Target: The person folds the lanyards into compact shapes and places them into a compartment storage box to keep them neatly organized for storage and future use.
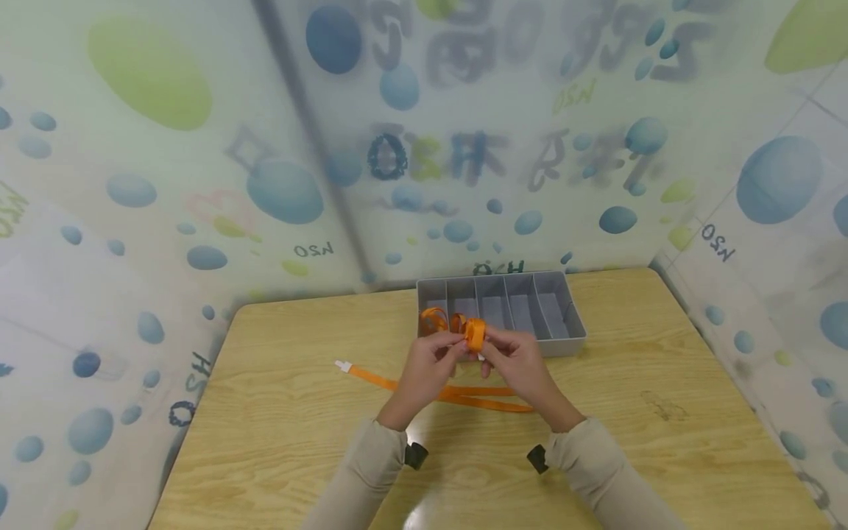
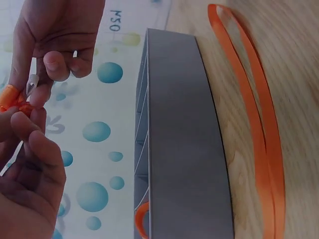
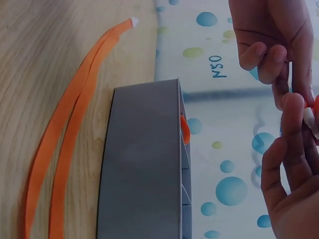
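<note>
Left hand: your left hand [image 1: 427, 362] pinches the left side of the rolled orange strap between thumb and fingertips.
Right hand: your right hand [image 1: 520, 358] pinches the same roll from the other side, fingers bent.
Rolled orange strap: the coil [image 1: 475, 333] sits between your two hands, raised in front of the tray; its white clip [image 3: 310, 119] shows against your right hand's fingers.
Flat orange strap: a second strap [image 1: 371, 377] lies on the desk [image 1: 285, 427], its white end [image 1: 343, 366] to the left of your left hand, its doubled band running beneath your hands to near your right wrist.
Grey tray: the divided tray [image 1: 562, 346] stands just beyond your hands, reaching farther out past your right hand.
Orange loop: one loop [image 1: 433, 316] is in the leftmost compartment, beyond your left hand; more orange shows beside the coil, but you cannot tell its compartment.
</note>
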### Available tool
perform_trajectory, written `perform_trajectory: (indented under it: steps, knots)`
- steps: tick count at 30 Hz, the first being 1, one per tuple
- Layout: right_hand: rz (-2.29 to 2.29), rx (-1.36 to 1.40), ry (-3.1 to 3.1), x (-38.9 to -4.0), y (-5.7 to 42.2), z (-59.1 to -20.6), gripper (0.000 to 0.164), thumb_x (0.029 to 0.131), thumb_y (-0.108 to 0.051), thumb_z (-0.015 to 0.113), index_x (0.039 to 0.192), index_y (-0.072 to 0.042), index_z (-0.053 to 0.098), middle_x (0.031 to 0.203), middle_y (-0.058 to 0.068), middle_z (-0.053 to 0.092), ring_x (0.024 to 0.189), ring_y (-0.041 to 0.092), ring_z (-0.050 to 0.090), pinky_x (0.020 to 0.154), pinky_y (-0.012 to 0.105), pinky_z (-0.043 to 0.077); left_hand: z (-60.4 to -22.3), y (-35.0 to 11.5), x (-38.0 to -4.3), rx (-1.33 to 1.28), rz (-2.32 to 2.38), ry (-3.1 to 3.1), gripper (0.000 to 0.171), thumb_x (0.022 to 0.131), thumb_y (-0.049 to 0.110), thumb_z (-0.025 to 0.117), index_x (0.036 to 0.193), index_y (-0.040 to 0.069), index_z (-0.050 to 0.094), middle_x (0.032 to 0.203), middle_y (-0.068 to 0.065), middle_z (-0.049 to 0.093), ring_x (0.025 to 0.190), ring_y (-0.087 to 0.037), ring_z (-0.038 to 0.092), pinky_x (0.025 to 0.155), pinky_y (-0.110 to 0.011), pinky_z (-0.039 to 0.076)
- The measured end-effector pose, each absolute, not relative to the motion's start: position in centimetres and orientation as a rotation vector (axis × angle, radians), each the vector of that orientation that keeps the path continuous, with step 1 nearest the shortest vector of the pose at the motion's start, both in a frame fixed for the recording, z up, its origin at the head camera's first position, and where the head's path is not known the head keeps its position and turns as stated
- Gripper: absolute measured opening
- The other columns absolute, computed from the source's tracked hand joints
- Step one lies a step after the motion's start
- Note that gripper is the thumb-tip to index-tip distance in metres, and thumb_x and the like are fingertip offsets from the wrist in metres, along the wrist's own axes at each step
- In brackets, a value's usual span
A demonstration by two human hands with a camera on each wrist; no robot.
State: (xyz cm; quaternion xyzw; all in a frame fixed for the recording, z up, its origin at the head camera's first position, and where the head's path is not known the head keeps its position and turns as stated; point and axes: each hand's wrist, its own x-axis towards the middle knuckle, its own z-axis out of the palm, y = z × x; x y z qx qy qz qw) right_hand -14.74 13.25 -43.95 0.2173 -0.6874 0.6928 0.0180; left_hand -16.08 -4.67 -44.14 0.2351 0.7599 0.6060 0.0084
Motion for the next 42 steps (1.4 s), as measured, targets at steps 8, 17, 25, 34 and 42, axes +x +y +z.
perform_trajectory:
  steps: [8, 17, 25, 34, 42]
  knots:
    - [1.912, 0.638, -2.245, -14.4, 12.8, -42.6, 0.029, 0.091, -0.001, 0.054, 0.119, 0.007, 0.058, 0.078, 0.016, 0.067, 0.051, 0.025, 0.055, 0.050, 0.030, 0.050, -42.3, -4.8, -15.5, 0.592, 1.998, 2.207, 0.021, 0.092, 0.011, 0.057, 0.099, -0.006, 0.067, 0.064, -0.004, 0.058, 0.046, -0.008, 0.038, 0.045, -0.021, 0.035]
    - [1.644, 0.680, -2.183, -14.6, 12.3, -42.2, 0.021, 0.084, 0.008, 0.059, 0.104, 0.010, 0.065, 0.106, 0.019, 0.060, 0.070, 0.021, 0.057, 0.057, 0.028, 0.049, -43.1, -4.4, -15.5, 0.485, 2.098, 2.070, 0.021, 0.092, 0.008, 0.056, 0.099, -0.011, 0.063, 0.065, -0.002, 0.054, 0.048, -0.009, 0.040, 0.047, -0.020, 0.036]
    - [1.730, 0.654, -2.153, -14.5, 12.3, -42.0, 0.019, 0.084, 0.010, 0.058, 0.102, 0.010, 0.066, 0.100, 0.019, 0.063, 0.070, 0.018, 0.050, 0.056, 0.028, 0.043, -44.5, -4.4, -16.1, 0.442, 2.103, 2.043, 0.021, 0.091, 0.009, 0.058, 0.098, -0.010, 0.064, 0.073, 0.001, 0.061, 0.049, -0.009, 0.041, 0.047, -0.020, 0.036]
    - [1.619, 0.612, -2.178, -15.2, 12.7, -42.6, 0.012, 0.085, 0.010, 0.056, 0.088, 0.005, 0.066, 0.077, 0.017, 0.061, 0.062, 0.021, 0.046, 0.054, 0.024, 0.039, -47.0, -5.7, -17.6, 0.435, 1.918, 2.463, 0.019, 0.088, 0.021, 0.063, 0.098, 0.005, 0.070, 0.090, -0.011, 0.068, 0.064, -0.018, 0.058, 0.053, -0.024, 0.048]
    - [1.487, 0.495, -2.276, -17.0, 14.0, -46.2, 0.011, 0.088, 0.001, 0.059, 0.093, -0.001, 0.069, 0.074, 0.007, 0.061, 0.063, 0.013, 0.048, 0.054, 0.025, 0.043, -48.8, -7.1, -18.7, 0.299, 1.669, 3.027, 0.013, 0.084, 0.015, 0.067, 0.093, 0.007, 0.071, 0.082, 0.002, 0.067, 0.059, -0.012, 0.053, 0.050, -0.024, 0.044]
